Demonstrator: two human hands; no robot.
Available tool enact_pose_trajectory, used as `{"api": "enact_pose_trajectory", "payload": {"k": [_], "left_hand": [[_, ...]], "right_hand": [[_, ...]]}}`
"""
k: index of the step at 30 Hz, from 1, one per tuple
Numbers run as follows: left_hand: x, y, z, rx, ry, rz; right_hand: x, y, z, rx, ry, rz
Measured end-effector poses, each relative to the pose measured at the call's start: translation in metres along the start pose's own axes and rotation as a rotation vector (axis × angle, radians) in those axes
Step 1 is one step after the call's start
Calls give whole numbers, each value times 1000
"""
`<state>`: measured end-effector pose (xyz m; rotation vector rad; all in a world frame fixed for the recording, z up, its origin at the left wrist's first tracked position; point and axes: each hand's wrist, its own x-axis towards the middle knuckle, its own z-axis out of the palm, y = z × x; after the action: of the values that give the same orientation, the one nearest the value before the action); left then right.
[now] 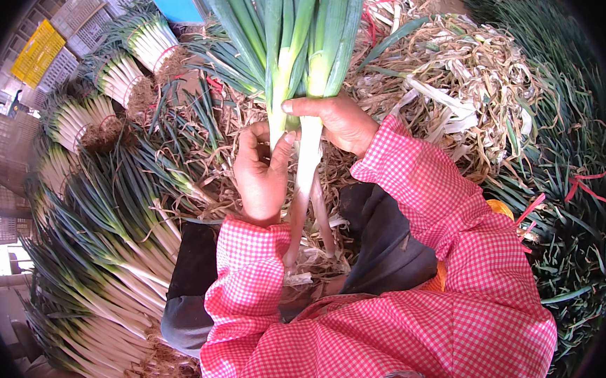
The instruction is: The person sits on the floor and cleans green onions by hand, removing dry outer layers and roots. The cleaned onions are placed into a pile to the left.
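Observation:
Two large green onions (308,146) stand upright before me, crossing at their white stalks, with broad green leaves running past the top of the view. My right hand (338,120) wraps around the right-hand stalk just below its leaves, the thumb laid across the front. On the left stalk, my left hand (264,165) has its thumb and fingers closed around the pale part. The lower ends of both stalks hang between my knees, above a litter of dry peelings (332,224).
A heap of dry stripped leaves (465,93) lies at the upper right. Loose green onions (115,286) with roots are piled on my left. Tied bundles (121,80) stand behind them, near a yellow crate (38,53). Dense green leaves (562,134) line the right side.

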<state>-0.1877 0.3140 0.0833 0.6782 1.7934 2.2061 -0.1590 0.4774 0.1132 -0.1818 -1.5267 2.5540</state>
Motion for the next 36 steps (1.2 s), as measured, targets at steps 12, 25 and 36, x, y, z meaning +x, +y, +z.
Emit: {"api": "enact_pose_trajectory", "payload": {"k": [12, 25, 36], "left_hand": [[-19, -13, -5, 132, 65, 69], [-24, -20, -8, 177, 73, 177], [-24, 9, -28, -176, -140, -147]], "right_hand": [[-5, 1, 11, -100, 46, 108], [-4, 5, 13, -128, 95, 151], [4, 15, 10, -30, -16, 99]]}}
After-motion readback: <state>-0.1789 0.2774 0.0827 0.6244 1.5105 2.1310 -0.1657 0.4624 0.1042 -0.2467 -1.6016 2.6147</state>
